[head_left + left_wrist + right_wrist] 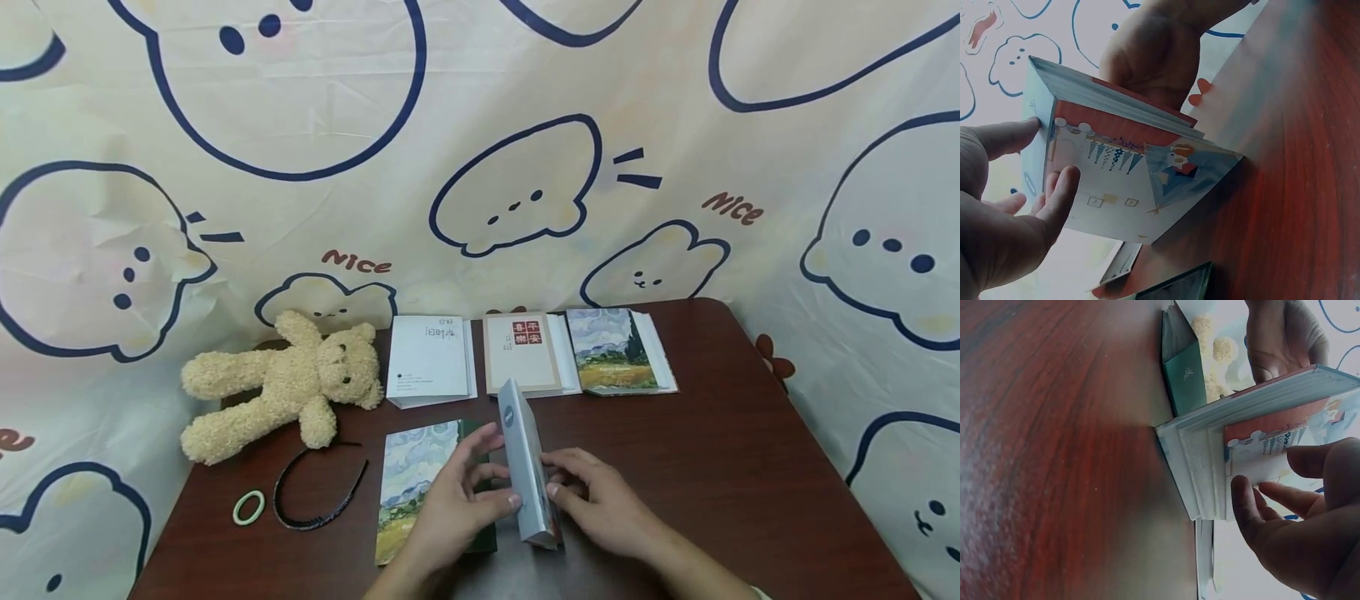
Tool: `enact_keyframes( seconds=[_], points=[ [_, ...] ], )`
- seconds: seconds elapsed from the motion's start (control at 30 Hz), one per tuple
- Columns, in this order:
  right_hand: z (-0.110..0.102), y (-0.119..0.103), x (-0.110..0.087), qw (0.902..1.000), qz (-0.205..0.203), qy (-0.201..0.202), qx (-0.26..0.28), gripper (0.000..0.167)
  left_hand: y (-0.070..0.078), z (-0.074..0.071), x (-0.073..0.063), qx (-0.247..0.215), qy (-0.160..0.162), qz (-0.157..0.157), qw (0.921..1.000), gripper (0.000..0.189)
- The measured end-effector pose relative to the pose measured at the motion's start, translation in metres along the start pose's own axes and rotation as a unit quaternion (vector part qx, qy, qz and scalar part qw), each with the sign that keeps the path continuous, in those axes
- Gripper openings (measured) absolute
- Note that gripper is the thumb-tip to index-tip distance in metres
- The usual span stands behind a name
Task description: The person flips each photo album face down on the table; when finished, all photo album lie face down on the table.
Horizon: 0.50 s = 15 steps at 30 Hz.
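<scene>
A thick book (pixel 528 475) with a pale blue spine stands on edge on the table between both hands. My left hand (pixel 457 508) is on its left side, the thumb against the spine and the other fingers spread. My right hand (pixel 592 496) touches the right side with loosely bent fingertips. The left wrist view shows the book's illustrated cover (pixel 1104 181), red and white with bunting. Its layered pages (pixel 1194 469) spread apart in the right wrist view. Beside the left hand lies a painted-landscape book (pixel 416 475) with a dark green part, partly covered by that hand.
Along the table's back lie a white book (pixel 427 358), a beige book (pixel 521 354) and another landscape book (pixel 611 350). A teddy bear (pixel 292 387), a dark headband (pixel 307 524) and a pale green ring (pixel 238 508) lie at left. Behind hangs a cartoon-printed cloth (pixel 510 283).
</scene>
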State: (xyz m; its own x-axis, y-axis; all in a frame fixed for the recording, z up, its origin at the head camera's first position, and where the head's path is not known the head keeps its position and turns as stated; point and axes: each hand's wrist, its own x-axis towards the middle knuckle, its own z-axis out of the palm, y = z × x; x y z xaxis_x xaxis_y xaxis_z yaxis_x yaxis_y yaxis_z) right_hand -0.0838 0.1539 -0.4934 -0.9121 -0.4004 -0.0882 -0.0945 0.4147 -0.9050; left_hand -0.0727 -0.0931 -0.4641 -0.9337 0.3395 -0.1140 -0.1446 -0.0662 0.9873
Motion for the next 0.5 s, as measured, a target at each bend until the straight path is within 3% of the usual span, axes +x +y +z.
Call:
enact_keyframes(
  seconds=[0.23,0.5],
  points=[
    [-0.003,-0.008,-0.001,0.998,0.0,0.01,0.063,0.04,-0.003,0.004,0.001,-0.013,-0.006,-0.004,0.9999,0.087],
    [-0.008,-0.012,-0.006,0.9962,-0.025,0.033,0.076,0.037,-0.011,0.009,0.003,0.003,-0.01,-0.015,0.9998,0.076]
  ],
)
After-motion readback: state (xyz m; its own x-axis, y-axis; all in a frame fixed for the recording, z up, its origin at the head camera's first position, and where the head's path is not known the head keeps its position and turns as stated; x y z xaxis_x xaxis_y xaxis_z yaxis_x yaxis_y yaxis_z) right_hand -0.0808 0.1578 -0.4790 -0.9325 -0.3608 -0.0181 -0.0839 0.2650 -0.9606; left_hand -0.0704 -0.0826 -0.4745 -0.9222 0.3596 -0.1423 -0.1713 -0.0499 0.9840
